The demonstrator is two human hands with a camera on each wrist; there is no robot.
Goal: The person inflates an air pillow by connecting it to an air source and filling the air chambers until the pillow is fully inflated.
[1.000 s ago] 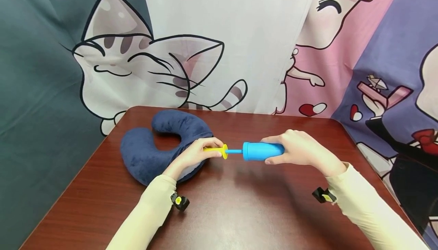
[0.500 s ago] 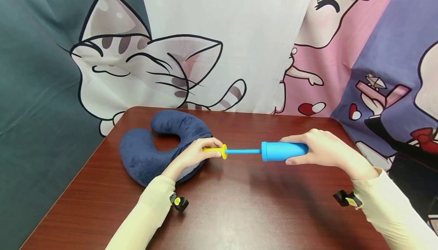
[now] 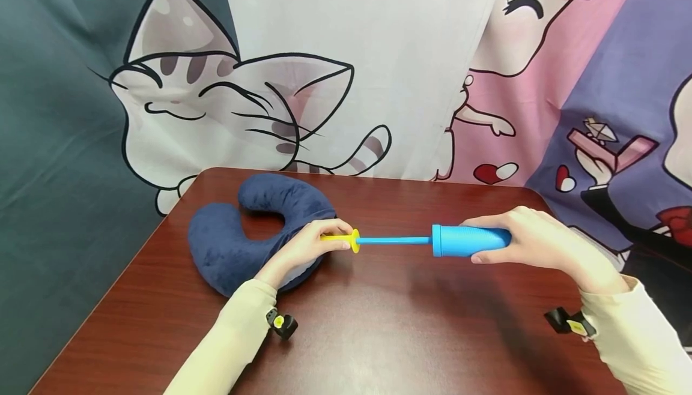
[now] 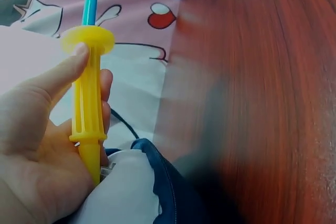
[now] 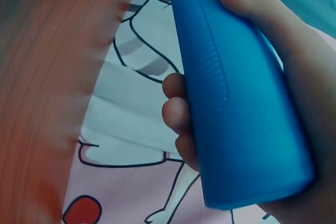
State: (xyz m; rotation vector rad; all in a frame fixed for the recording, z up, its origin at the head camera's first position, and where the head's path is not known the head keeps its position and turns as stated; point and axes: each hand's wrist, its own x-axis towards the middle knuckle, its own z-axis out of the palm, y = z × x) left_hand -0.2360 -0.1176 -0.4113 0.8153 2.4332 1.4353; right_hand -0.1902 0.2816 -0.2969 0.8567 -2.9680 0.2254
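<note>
A hand air pump spans both hands above the table, its thin blue rod drawn far out of the blue barrel. My left hand grips the yellow nozzle end, thumb just below its round flange. In the left wrist view the tapered yellow tip meets a small clear valve on the pale underside of a navy neck pillow. Around the barrel's outer part curl the fingers of my right hand. The palm hides some of the barrel.
The reddish-brown wooden table runs back to a cartoon-printed cloth. The U-shaped pillow lies on the left half of the tabletop. Small black cameras are worn on both wrists.
My right hand has moved right with the pump barrel, drawing out much more of the blue rod. The left hand, the yellow end and the pillow have stayed in place.
</note>
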